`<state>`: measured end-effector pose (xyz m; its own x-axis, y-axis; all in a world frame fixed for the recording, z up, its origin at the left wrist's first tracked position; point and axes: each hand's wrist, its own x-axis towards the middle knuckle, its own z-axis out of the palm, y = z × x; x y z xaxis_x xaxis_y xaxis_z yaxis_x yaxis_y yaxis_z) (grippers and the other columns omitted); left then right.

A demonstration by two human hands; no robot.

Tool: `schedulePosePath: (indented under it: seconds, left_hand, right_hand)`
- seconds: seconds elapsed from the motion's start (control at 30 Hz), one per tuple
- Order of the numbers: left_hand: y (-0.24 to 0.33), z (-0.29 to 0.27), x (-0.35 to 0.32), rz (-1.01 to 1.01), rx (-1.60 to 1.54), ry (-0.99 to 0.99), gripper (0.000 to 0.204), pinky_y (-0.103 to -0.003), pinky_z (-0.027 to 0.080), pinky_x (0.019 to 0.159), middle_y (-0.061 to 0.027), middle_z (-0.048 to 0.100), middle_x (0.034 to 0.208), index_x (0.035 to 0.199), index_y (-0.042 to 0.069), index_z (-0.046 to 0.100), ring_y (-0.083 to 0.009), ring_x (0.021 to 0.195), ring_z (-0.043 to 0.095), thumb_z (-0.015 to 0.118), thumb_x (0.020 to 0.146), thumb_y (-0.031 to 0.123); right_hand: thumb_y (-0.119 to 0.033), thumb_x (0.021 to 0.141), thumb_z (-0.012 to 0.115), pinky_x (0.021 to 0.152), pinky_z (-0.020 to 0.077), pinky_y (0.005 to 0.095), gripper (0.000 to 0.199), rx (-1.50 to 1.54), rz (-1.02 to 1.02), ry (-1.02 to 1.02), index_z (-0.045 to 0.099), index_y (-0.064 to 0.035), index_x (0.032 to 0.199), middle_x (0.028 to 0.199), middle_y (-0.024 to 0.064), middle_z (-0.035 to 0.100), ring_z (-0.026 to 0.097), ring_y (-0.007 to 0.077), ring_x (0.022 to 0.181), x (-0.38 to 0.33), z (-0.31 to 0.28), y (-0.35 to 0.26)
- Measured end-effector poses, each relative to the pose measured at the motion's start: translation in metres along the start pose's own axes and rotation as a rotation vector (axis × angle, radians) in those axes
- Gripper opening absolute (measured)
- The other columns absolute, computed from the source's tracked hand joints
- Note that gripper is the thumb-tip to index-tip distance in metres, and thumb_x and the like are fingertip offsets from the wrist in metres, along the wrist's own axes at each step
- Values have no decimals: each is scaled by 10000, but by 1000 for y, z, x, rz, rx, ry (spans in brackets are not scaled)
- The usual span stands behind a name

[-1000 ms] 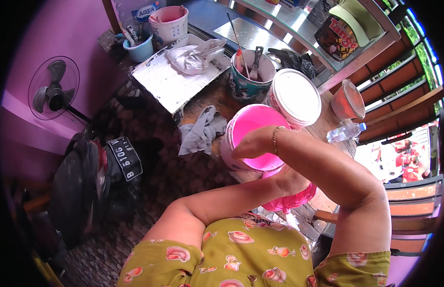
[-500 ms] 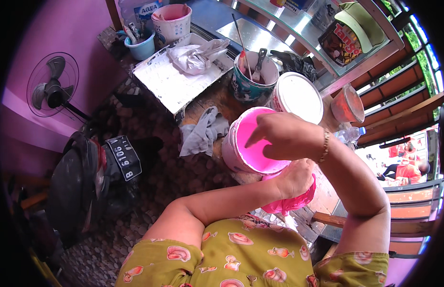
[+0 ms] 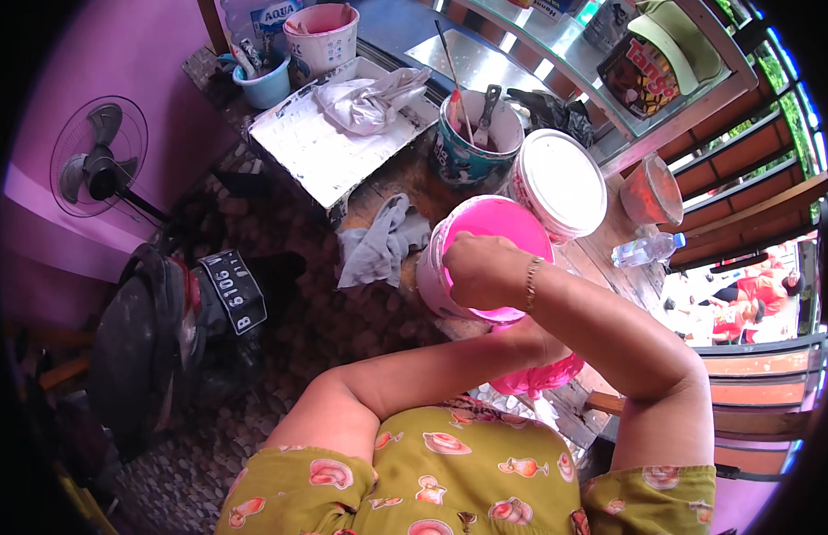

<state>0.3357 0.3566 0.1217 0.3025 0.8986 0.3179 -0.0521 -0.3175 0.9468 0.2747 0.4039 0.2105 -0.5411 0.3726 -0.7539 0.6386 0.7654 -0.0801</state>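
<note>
A white bucket (image 3: pixel 427 283) with a bright pink inside stands at the near edge of a wooden table. My right hand (image 3: pixel 490 272), with a bracelet at the wrist, reaches over its left side, fingers curled down. The fingertips are hidden, and I cannot make out what they hold, if anything. Beneath my right forearm, my left hand (image 3: pixel 531 341) is partly covered. It is closed on a crumpled pink plastic bag (image 3: pixel 543 376) beside the bucket's near side; its fingers are mostly out of sight.
Behind the bucket are a white lidded tub (image 3: pixel 565 183) and a teal bucket (image 3: pixel 479 165) holding a scraper and a stick. A grey rag (image 3: pixel 387 236) hangs over the table edge. Farther right are a water bottle (image 3: pixel 646 250) and an orange-stained tub (image 3: pixel 650 192). A motorcycle (image 3: pixel 146 339) stands left.
My right hand has moved left and down to the bucket's left side, and its pointing finger has curled in. My right forearm now covers much of my left hand.
</note>
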Motion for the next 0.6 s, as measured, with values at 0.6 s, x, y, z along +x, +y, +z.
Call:
schedulePosePath:
  seconds: [0.6]
  left_hand:
    - [-12,2,27,-55,214,-15,139,-421,449,641,-220,562,718,763,-43,518,-353,695,574,541,782,93]
  right_hand:
    - [-215,605,796,581,470,312,520,620,448,844,614,-3,1043,868,106,583,561,165,578,-159,166,87]
